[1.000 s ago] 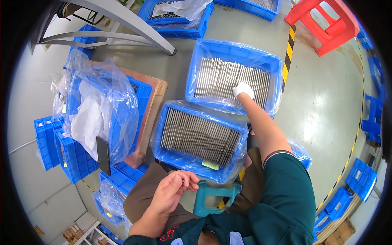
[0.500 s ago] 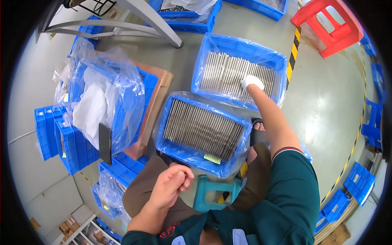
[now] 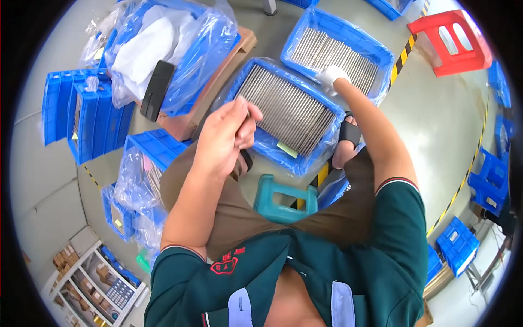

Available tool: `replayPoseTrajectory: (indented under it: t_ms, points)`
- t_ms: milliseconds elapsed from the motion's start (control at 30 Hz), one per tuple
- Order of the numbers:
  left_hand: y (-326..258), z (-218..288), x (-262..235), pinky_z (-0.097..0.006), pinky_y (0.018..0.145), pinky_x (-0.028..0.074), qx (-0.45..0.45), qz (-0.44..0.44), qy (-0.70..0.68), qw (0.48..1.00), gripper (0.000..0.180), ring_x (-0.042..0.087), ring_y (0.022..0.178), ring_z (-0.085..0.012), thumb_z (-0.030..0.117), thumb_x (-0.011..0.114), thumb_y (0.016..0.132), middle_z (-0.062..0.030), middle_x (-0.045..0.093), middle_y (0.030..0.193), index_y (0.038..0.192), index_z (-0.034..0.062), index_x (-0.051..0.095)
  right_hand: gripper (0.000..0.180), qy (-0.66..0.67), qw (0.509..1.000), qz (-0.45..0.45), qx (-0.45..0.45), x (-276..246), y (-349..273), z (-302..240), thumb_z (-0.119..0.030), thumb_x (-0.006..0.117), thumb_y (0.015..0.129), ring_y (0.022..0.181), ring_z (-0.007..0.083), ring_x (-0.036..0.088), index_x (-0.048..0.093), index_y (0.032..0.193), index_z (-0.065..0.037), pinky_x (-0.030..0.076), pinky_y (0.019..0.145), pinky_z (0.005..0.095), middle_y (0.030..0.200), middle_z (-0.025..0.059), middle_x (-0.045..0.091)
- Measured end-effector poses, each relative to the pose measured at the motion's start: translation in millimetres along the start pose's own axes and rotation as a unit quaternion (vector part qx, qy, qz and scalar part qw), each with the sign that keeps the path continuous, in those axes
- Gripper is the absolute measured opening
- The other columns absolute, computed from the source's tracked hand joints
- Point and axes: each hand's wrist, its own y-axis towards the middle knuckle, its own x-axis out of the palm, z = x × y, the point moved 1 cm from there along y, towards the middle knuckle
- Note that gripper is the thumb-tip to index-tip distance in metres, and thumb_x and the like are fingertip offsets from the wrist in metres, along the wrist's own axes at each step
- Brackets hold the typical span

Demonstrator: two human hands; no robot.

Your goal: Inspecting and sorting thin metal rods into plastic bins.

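My bare left hand is raised in front of the nearer bin, its fingers curled closed; whatever it may hold is hidden. A white glove covers my right hand, which is by the near side of the far bin, with its fingers mostly hidden from view. The far blue bin, lined with clear plastic, contains a row of thin metal rods. Close to it stands a second lined blue bin, filled with darker metal rods. A pale yellow-green slip lies at that bin's near side.
On the left, a large plastic-lined blue bin with white cloth rests on a wooden pallet; a black phone-like slab is at its edge. A teal stool sits between my legs, and a red stool at far right.
My right hand has come back from over the far bin's rods to its near side. My left hand has risen, still closed. The whole view has shifted, so the bins appear higher.
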Motion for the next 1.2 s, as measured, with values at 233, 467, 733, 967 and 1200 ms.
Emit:
replayPoseTrajectory:
  t_ms: [233,467,733,967,1200]
  points:
    - [-15.0,13.1,-14.9,-0.019,0.047,0.027,0.057,0.014,-0.045,0.997,0.035,0.031,0.05,-0.0039,0.033,0.046,0.096,0.0036,0.039,0.059,0.086,0.0014,0.056,0.035,-0.194,0.98,-0.012,0.041,129.6,-44.7,40.1,-0.021,0.066,0.071,0.104,0.0291,0.059,0.066,0.104,-0.009,0.049,0.087,0.0358,0.11,0.017,0.061]
    - [-28.0,18.1,-21.9,-0.019,0.048,0.028,0.078,0.002,-0.071,0.994,0.036,0.032,0.051,-0.0042,0.034,0.047,0.095,0.0034,0.04,0.059,0.085,0.0017,0.057,0.037,0.163,0.927,0.136,0.309,231.3,-63.3,38.2,-0.021,0.049,0.081,0.108,0.0336,0.057,0.058,0.11,0.001,0.047,0.089,0.04,0.114,0.0214,0.059]
    - [-32.4,23.6,-29.0,-0.02,0.048,0.028,0.08,0.0,-0.101,0.992,0.036,0.032,0.051,-0.0045,0.035,0.047,0.095,0.0033,0.038,0.058,0.085,0.0013,0.057,0.047,0.267,0.83,0.234,0.429,235.3,-70.9,13.5,-0.024,0.06,0.074,0.103,0.033,0.059,0.05,0.114,-0.001,0.049,0.087,0.0408,0.112,0.0197,0.059]
    - [-31.9,27.4,-33.5,-0.021,0.049,0.029,0.086,-0.02,-0.099,0.991,0.039,0.034,0.05,-0.0064,0.037,0.043,0.096,0.001,0.041,0.059,0.089,0.0009,0.055,0.041,0.184,0.866,0.221,0.41,226.4,-83.9,0.7,-0.027,0.064,0.073,0.103,0.0309,0.06,0.06,0.106,-0.003,0.05,0.086,0.0384,0.113,0.0189,0.058]
    - [-32.1,27.6,-31.2,-0.02,0.051,0.029,0.062,-0.007,-0.127,0.99,0.038,0.032,0.053,-0.0054,0.035,0.046,0.095,0.0018,0.041,0.06,0.086,0.0007,0.058,0.029,0.264,0.783,0.214,0.521,245.9,-75.1,-3.7,-0.019,0.061,0.077,0.099,0.026,0.063,0.063,0.103,-0.006,0.051,0.082,0.0361,0.108,0.0124,0.064]
